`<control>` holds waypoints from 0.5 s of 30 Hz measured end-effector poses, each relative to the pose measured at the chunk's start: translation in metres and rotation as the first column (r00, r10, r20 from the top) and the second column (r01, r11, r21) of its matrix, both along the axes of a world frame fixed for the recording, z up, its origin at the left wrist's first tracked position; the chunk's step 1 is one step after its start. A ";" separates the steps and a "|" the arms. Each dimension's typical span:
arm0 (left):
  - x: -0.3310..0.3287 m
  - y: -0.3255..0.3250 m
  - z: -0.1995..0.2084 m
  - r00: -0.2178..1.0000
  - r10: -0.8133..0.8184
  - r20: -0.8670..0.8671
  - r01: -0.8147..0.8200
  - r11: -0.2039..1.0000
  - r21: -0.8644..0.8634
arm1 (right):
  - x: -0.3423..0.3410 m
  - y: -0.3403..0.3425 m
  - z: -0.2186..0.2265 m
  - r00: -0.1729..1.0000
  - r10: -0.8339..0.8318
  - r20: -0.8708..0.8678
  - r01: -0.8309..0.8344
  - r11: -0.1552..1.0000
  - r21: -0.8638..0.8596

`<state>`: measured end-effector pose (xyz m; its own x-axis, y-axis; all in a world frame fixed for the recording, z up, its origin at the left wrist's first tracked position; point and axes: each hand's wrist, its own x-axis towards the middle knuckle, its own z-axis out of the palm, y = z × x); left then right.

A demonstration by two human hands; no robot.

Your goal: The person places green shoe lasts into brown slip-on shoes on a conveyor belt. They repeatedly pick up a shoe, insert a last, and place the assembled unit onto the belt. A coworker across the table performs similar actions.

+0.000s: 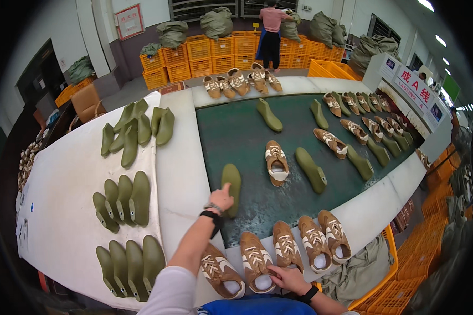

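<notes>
— Along the near edge, a row of five brown shoes [284, 239] is seen; is one handled?
— The second shoe [253, 252] from the left is touched at its opening by the right hand [291, 279], fingers bent; whether it is gripped cannot be told.
— And the left hand [219, 199]?
— It is laid on a green foot mould [231, 176] near the left edge of the green surface [220, 134], index finger stretched out; a firm hold cannot be made out.
— Beyond?
— Orange crates [198, 51] are stacked there.
</notes>
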<state>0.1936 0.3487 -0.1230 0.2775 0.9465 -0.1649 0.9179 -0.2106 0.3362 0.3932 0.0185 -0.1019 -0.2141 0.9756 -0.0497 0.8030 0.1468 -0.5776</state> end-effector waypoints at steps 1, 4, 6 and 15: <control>0.025 -0.009 -0.004 0.990 -0.066 -0.128 0.061 0.997 -0.039 | 0.001 0.000 0.000 1.000 0.008 0.003 -0.008 1.000 -0.007; 0.062 -0.017 -0.009 0.996 -0.052 -0.068 0.045 0.995 -0.090 | 0.003 -0.001 -0.001 1.000 0.018 -0.009 -0.019 0.999 -0.029; 0.053 -0.019 -0.008 1.000 -0.010 -0.025 0.007 0.991 -0.134 | 0.004 -0.001 -0.003 0.999 0.026 -0.034 -0.027 1.000 -0.014; 0.014 -0.060 0.011 0.958 -0.048 0.281 0.153 0.919 -0.364 | 0.007 -0.001 -0.005 0.996 0.009 -0.086 -0.013 0.999 -0.042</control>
<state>0.2076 0.2891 -0.1124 0.4505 0.7916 -0.4127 0.7667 -0.1061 0.6332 0.4001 0.0177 -0.1071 -0.2298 0.9705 -0.0722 0.7485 0.1289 -0.6504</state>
